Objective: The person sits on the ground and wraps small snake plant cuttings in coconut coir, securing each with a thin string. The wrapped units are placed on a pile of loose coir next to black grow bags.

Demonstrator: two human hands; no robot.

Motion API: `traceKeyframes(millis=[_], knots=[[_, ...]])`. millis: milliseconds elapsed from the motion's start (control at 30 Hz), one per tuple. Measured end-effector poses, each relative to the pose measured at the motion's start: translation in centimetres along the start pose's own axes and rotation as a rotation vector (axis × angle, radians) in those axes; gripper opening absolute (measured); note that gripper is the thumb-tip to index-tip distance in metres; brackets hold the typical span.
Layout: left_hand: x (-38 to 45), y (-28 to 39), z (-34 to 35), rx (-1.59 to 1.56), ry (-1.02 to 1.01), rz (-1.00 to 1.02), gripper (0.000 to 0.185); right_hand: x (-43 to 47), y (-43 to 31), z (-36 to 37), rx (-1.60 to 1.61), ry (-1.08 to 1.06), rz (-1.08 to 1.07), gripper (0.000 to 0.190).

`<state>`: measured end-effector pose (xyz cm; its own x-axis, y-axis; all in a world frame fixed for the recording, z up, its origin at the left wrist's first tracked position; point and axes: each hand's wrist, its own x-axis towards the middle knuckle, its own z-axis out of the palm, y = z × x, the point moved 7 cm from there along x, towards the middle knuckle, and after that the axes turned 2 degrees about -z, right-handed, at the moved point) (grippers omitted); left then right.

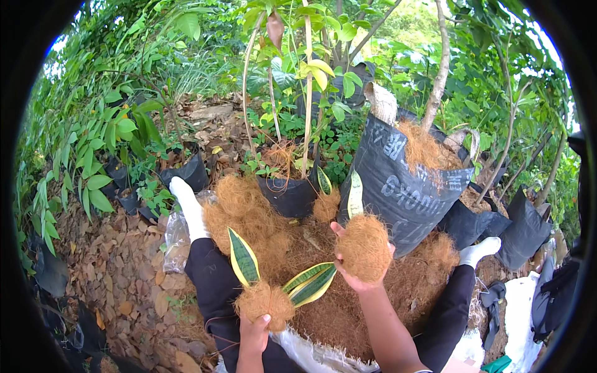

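My left hand (255, 332) holds a coconut-fibre ball (266, 305) low in front of me, over my left leg. Yellow-edged snake plant leaves (244, 259) stick out of its top and right side. A larger, round coconut-fibre ball (364, 248) rests in my right hand (357, 279), whose fingers curl around its sides. One pale, mottled snake plant leaf (355, 196) rises from it. Behind, a smaller fibre ball (326, 205) with a green and yellow leaf (324, 181) sits against a black grow bag (291, 198).
Loose coconut fibre (247, 219) lies heaped between my legs, beside brown coir (326, 321) on a white woven sack (310, 352). A large dark printed sack (396, 182) leans behind my right hand. Dry leaves (126, 279) cover the ground at left; black plant bags (522, 233) stand at right.
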<state>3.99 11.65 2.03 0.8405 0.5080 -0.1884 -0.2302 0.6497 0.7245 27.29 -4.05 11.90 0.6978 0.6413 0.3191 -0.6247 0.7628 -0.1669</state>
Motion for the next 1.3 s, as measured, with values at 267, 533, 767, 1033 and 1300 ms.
traceKeyframes(millis=[267, 533, 767, 1033, 1300], knots=[[-0.2, 0.4, 0.2, 0.037, -0.001, 0.086, 0.078, -3.8, -2.9, 6.2, -0.102, -0.084, -0.018, 0.087], [-0.1, -0.1, -0.2, -0.057, -0.005, 0.033, 0.083, -1.6, -4.7, -0.9, -1.238, 0.408, -0.280, 0.092], [0.0, -0.3, -0.9, -0.050, 0.004, 0.057, 0.083, 3.5, -1.8, -10.7, -2.064, 0.498, -0.201, 0.096], [0.3, -0.7, -0.7, -0.073, 0.028, -0.003, 0.082, 4.3, -0.8, -19.4, -1.400, 0.609, -0.006, 0.081], [0.4, -0.8, -0.4, -0.055, 0.006, -0.022, 0.084, 3.6, -1.2, -17.0, -1.708, 0.602, -0.101, 0.089]])
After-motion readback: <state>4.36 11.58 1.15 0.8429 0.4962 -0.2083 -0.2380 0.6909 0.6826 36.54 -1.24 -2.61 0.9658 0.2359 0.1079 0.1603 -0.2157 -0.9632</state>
